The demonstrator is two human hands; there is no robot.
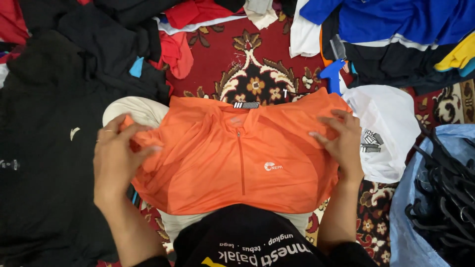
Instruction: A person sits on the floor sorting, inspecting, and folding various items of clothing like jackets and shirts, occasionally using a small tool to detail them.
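Observation:
An orange zip-neck shirt point(232, 153) lies spread across my lap, collar away from me, with a small white logo on its chest. My left hand point(116, 158) pinches the folded left sleeve edge of the shirt. My right hand point(341, 138) presses flat on the shirt's right shoulder, fingers spread, near a white plastic bag point(386, 128).
A heap of black garments point(49, 123) fills the left. Red, white and blue clothes point(386, 24) pile at the top. A blue tagging tool point(332, 74) lies above the shirt. A blue bag with several black hangers point(445, 198) sits at right on the patterned red carpet point(252, 59).

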